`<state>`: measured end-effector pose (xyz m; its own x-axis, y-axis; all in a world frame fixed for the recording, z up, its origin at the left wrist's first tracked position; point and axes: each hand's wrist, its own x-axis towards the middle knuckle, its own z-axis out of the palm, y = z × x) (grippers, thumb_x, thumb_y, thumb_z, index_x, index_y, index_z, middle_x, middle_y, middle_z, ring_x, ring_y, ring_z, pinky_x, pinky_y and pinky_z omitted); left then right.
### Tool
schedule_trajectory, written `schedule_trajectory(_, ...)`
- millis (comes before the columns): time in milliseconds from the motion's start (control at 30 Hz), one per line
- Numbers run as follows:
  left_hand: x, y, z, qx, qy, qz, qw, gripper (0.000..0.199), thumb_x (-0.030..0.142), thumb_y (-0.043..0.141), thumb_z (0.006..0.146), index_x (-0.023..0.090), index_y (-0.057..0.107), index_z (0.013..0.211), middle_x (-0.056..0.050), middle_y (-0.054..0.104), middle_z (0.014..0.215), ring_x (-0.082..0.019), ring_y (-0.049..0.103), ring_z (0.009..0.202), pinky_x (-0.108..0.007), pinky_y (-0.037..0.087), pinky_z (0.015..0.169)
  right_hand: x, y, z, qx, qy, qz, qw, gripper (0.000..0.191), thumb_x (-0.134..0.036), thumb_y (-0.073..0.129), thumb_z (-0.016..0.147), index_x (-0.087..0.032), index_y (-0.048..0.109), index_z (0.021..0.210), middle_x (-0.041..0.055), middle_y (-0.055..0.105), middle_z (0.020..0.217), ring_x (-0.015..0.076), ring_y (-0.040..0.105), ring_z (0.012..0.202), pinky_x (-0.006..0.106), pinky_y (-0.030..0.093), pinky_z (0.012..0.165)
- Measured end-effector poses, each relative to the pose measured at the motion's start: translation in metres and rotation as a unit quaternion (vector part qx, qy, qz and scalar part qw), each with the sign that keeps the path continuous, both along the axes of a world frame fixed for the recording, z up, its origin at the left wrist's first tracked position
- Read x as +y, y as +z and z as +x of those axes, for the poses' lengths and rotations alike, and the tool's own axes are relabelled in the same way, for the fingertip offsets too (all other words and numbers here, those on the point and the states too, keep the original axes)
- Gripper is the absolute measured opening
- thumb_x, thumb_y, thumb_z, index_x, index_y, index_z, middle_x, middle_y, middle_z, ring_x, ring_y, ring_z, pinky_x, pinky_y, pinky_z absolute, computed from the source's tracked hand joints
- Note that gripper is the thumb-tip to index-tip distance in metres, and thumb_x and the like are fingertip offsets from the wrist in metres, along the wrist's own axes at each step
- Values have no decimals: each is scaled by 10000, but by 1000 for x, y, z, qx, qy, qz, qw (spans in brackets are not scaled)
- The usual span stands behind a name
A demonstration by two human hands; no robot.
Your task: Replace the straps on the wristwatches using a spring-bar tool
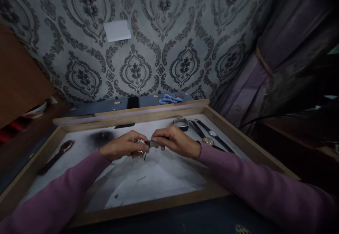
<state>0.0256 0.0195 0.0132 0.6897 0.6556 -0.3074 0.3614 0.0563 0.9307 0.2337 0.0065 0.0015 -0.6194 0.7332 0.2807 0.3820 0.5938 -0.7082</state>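
Above the middle of a wooden tray lined with white (159, 177), my left hand (123, 145) is closed around a round, shiny-cased wristwatch (140, 145). Close against it, my right hand (174, 140) pinches a flat, brownish strap-like piece (155, 144) that meets the watch; its far end is hidden by my fingers. A thin dark strip (145, 156) hangs below the left fingers. Beyond my right hand lies a watch with a looped band (181, 124). Next to my right wrist rests a gold-cased watch (208, 141), with a dark-strapped watch (212, 133) alongside.
A brown watch (66, 146) lies at the tray's left. A flat black strip (124, 125) is near the back edge (132, 114). Small scraps (141, 178) dot the liner. Behind the tray sits a crumpled blue cloth (170, 99); a purple curtain (254, 78) hangs right.
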Motion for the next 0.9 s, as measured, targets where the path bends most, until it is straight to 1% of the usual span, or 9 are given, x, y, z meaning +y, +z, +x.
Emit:
schedule_trajectory(133,0,-2,1,3,-2,-5,1000,167,290,628,717,130,598,679,46,512,536,-45,368,427,-204,238,426,0,-2,-1,3,1,-14,1000,249,-241,495,922,-121,664,783,-17,577,530,81,537,475,177,387,504)
schedule_trajectory(300,-1,-2,1,5,-3,-6,1000,170,293,630,710,133,595,664,49,510,527,-44,358,423,-207,229,423,0,-3,-1,7,-3,-3,1000,249,-231,503,916,-120,666,764,-35,535,490,69,495,441,167,363,478)
schedule_trajectory(400,-2,-2,1,6,-4,-11,1000,182,300,634,717,135,589,657,50,508,525,-42,344,422,-209,224,424,0,-2,-2,3,-4,-4,1000,241,-217,505,912,-115,670,770,-30,545,497,65,482,442,168,356,473)
schedule_trajectory(600,0,-3,-1,7,-12,-12,1000,195,317,643,728,137,594,672,47,518,537,-45,343,428,-207,224,427,-1,-2,-2,5,-1,8,1000,223,-202,511,913,-119,663,773,-33,547,502,67,508,449,165,370,476)
schedule_trajectory(800,-1,-1,-1,8,-12,-10,1000,197,316,638,741,133,598,681,51,498,523,-50,350,434,-209,234,436,-1,-1,-2,-7,1,2,1000,204,-178,507,915,-119,647,778,-9,608,565,71,552,470,165,397,498)
schedule_trajectory(900,-1,-2,-2,4,-11,-16,1000,202,316,640,745,135,590,672,53,483,518,-52,348,438,-210,237,439,-2,1,-2,-20,-4,-3,1000,203,-179,503,919,-113,654,799,-16,592,535,78,556,471,166,395,504)
